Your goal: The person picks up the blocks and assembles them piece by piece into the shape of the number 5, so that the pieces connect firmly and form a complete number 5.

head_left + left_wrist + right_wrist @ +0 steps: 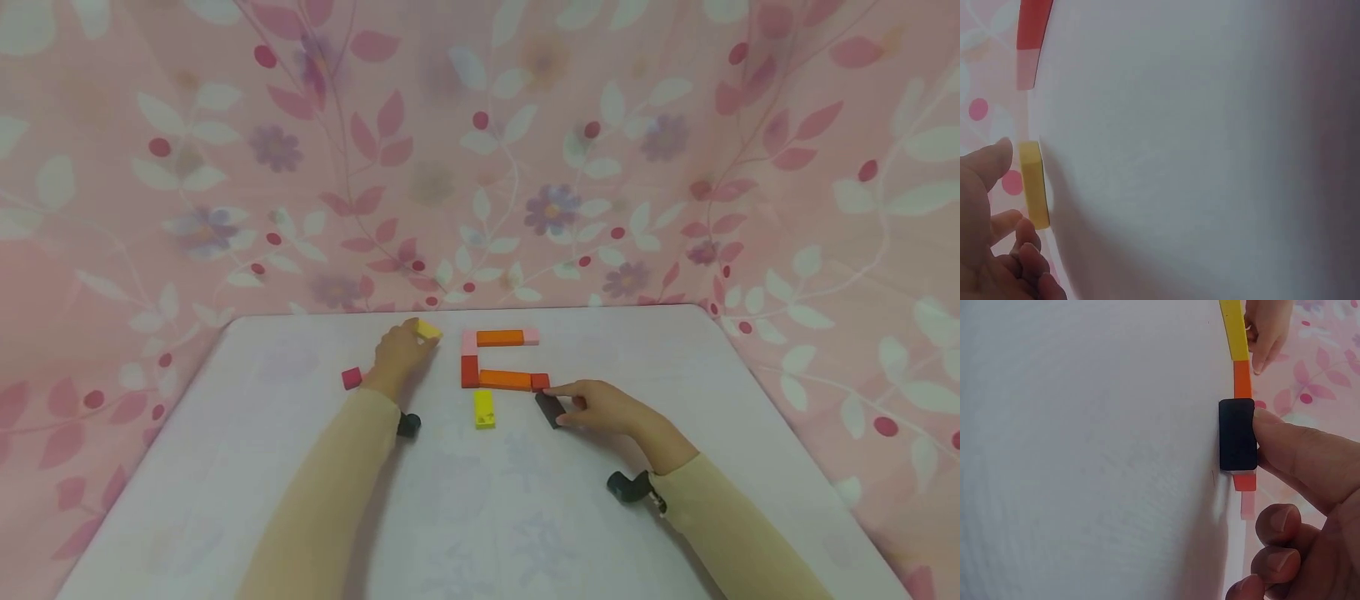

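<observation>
My left hand (pixel 399 350) is at the far side of the table, around a yellow block (pixel 427 330). In the left wrist view, the thumb (pixel 999 159) shows a small gap from that block, and the index fingertip is right at its lower end. My right hand (pixel 600 406) pinches a black block (pixel 1238 434) between thumb and index finger, its other fingers curled below. That block is slanted in the head view, close to a small red block (pixel 540 382). This red block ends a row with an orange block (pixel 506 380) and a larger red block (pixel 469 372).
A back row holds another orange block (pixel 500 337) and a pink block (pixel 531 337); another pink block (pixel 469 342) joins the rows at left. A bright yellow block (pixel 484 409) lies in front. Beside the left wrist is a crimson block (pixel 352 378). Floral cloth (pixel 480 167) stands behind the table.
</observation>
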Tool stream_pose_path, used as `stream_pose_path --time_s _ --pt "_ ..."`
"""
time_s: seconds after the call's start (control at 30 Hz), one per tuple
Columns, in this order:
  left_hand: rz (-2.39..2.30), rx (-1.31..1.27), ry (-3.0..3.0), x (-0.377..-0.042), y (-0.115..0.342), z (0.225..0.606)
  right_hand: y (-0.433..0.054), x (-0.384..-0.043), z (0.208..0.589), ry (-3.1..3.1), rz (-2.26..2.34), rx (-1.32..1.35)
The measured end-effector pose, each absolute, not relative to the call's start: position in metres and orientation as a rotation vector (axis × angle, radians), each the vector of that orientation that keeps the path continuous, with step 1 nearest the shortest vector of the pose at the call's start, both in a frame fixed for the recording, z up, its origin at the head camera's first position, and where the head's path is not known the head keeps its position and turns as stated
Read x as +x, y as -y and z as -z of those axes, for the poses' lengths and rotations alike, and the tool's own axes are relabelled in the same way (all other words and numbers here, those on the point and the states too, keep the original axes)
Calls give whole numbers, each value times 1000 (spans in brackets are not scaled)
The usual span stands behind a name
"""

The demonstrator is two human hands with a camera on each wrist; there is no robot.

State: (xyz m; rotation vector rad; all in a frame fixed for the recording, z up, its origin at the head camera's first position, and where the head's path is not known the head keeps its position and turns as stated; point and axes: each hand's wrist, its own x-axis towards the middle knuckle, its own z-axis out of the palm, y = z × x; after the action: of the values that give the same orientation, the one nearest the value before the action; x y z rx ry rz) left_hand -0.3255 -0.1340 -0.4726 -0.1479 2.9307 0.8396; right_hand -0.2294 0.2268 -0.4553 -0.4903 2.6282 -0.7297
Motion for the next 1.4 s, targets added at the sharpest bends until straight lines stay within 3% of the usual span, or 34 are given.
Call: stream_pose_path --time_s 0.67,1.4 --pt "-809 -258 -2849 -320 134 463 -230 -229 458 -2623 752 -490" --pt "-498 -20 -2884 -298 148 459 -234 -229 456 -2619 787 -561"
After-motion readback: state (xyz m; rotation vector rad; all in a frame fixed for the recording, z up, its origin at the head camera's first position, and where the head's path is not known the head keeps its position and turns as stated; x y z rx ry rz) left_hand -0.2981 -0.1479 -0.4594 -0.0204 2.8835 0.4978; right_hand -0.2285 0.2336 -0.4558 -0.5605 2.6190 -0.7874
